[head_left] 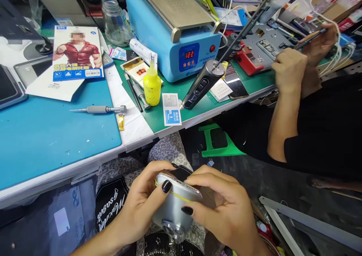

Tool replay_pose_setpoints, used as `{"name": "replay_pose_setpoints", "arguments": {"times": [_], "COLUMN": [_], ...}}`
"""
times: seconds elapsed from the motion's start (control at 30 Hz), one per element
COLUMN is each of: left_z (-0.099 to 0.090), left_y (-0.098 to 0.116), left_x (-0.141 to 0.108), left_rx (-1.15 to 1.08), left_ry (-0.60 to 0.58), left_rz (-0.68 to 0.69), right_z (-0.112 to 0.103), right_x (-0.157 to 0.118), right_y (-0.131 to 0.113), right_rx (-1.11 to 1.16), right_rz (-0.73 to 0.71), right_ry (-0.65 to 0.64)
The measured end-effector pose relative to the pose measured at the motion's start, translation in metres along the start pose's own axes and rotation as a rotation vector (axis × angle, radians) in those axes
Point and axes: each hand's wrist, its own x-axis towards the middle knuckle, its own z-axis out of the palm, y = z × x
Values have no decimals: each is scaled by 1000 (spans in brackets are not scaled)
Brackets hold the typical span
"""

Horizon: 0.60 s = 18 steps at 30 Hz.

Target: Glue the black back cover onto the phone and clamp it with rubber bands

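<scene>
A silver smartphone (172,207) is held above my lap, its lower edge with the charging port tipped up and its round camera lenses facing me at the bottom. Around its upper end runs a yellow band (181,197). My left hand (143,195) grips the left side, thumb on the back and fingers curled behind. On the other side my right hand (226,205) pinches it, thumb against the back and index finger at the top edge. The screen side faces away and is hidden. Both hands' fingertips behind the phone are partly out of sight.
On the bench lie a screwdriver (98,109), a yellow bottle (152,85), a black handheld tool (202,86) and a blue heating machine (169,41) reading 122. A co-worker's hands (291,67) handle a phone at right. A green stool (217,141) stands below the bench edge.
</scene>
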Motion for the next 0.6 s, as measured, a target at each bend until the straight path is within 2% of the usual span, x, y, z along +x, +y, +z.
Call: {"name": "replay_pose_setpoints", "arguments": {"times": [0.13,0.27,0.47,0.6], "left_z": [0,6,26,27], "left_y": [-4,4,18,17], "left_x": [-5,-6,-6,-2], "left_rx": [-35,-14,-95,-162], "left_ry": [52,117,355,338], "left_rz": [1,25,-90,-125], "right_z": [2,1,0,1], "right_x": [1,1,-1,-1], "right_y": [-3,-6,-4,0], "right_rx": [6,-14,-39,-42], "right_rz": [-38,-78,-64,-72], "right_ry": [43,31,27,61]}}
